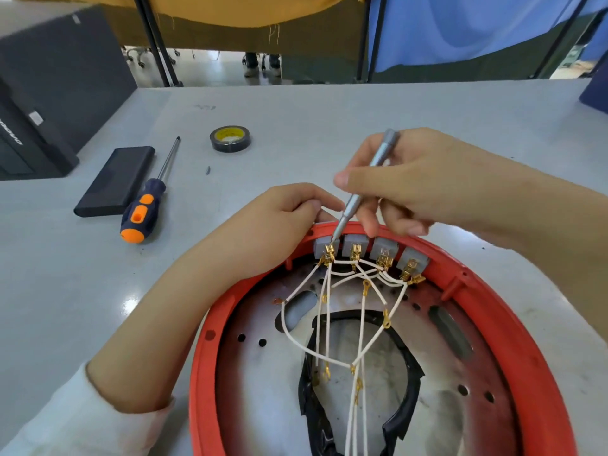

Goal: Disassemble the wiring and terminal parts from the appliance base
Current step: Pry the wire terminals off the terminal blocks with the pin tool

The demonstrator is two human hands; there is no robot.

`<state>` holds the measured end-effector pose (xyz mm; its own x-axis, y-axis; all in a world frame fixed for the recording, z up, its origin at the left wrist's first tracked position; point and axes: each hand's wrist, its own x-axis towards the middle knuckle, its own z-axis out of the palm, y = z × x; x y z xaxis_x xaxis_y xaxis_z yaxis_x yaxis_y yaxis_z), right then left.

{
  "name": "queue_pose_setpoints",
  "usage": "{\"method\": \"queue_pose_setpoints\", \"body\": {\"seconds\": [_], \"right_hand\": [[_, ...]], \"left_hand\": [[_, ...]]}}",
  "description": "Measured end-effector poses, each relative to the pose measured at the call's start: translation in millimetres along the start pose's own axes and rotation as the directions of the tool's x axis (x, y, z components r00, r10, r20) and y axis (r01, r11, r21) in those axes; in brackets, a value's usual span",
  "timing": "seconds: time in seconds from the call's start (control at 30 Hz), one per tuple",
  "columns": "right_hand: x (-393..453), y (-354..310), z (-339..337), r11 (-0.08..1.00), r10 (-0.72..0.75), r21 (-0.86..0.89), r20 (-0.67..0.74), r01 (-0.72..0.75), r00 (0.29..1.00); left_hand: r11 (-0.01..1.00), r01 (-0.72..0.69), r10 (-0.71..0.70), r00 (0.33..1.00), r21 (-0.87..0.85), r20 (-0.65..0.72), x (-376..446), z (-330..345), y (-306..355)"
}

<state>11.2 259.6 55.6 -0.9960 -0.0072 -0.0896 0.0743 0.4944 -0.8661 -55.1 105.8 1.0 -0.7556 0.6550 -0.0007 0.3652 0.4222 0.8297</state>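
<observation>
A round red appliance base (pixel 210 327) lies on the grey table at the lower right, its metal inside facing up. Several grey switch blocks (pixel 385 249) line its far rim, each with gold terminals (pixel 329 251) and white wires (pixel 329 320) fanning toward me. My right hand (pixel 424 185) holds a thin silver screwdriver (pixel 357 199) like a pen, tip on the leftmost terminal. My left hand (pixel 279 218) rests on the rim behind that block and pinches a white wire between its curled fingers.
An orange and dark blue screwdriver (pixel 144 209) lies to the left beside a flat black case (pixel 116 181). A roll of black tape (pixel 230 138) sits farther back, with a small dark bit (pixel 207 169) near it. A black box (pixel 49 93) stands at the far left.
</observation>
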Motion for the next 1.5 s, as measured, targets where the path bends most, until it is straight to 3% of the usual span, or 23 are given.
{"method": "queue_pose_setpoints", "body": {"seconds": [0.13, 0.23, 0.4, 0.53, 0.63, 0.77, 1.33, 1.5], "right_hand": [[-17, 7, -10, 0.971, 0.016, 0.24, -0.005, -0.015, 1.0], [-29, 14, -5, 0.973, 0.037, 0.226, 0.056, -0.049, 0.998], [-40, 24, 10, 0.978, -0.047, -0.206, -0.111, 0.023, 0.993], [-53, 29, 22, 0.76, -0.221, -0.649, -0.219, 0.027, 0.95], [-58, 31, 32, 0.619, -0.333, -0.785, -0.27, -0.006, 0.903], [-57, 34, 40, 0.565, -0.418, -0.824, -0.251, 0.033, 0.873], [-50, 39, 41, 0.541, -0.444, -0.841, -0.269, 0.017, 0.855], [-47, 33, 45, 0.514, -0.479, -0.849, -0.17, 0.119, 0.861]], "left_hand": [[1.0, 0.011, -0.012, 0.999, 0.005, 0.031, -3, -3, 0], [1.0, 0.025, -0.025, 0.999, 0.014, 0.044, -3, -4, 0], [0.998, 0.034, -0.036, 0.999, 0.06, 0.029, -6, -4, -2], [0.997, 0.038, -0.039, 0.999, 0.067, 0.025, -9, -4, -3], [0.996, 0.029, -0.03, 0.999, 0.079, 0.016, -10, -3, -2], [0.994, 0.025, -0.025, 1.0, 0.106, -0.001, -9, -2, -3], [0.992, 0.019, -0.02, 1.0, 0.124, 0.005, -10, -2, -3], [0.996, 0.025, -0.025, 1.0, 0.091, 0.001, -11, -3, 0]]}}
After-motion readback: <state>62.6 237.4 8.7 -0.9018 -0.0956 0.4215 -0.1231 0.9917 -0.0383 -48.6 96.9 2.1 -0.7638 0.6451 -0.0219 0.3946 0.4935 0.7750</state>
